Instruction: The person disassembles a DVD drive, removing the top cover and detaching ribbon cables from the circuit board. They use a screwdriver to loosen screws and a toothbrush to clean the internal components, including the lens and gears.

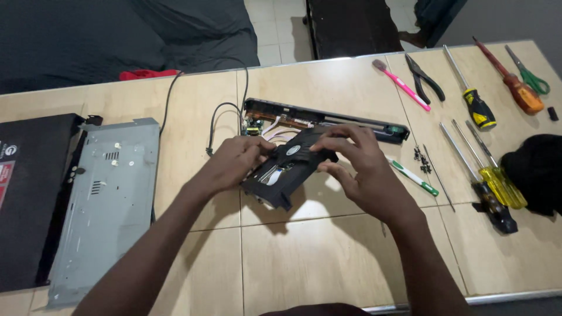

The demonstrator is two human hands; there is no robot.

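While it is held just above the middle of the tiled table (304, 257), the black disc-drive mechanism (287, 167) sits tilted, its near-left corner lowest and shiny metal showing through an opening on top. The left hand (231, 164) grips its left edge, fingers curled over the top; the right hand (357, 167) clamps the right end, thumb below and fingers spread across the top. Just beyond lies a long black front panel (328, 120) with a small green circuit board (253, 126) and a black cable (219, 120) at its left end. Far left rest a grey metal cover (108, 205) and a black casing (26, 199). To the right lie a green-and-white toothbrush (413, 175), small black screws (421, 159), yellow-handled screwdrivers (497, 187), a pink toothbrush (404, 86) and black pliers (424, 79).
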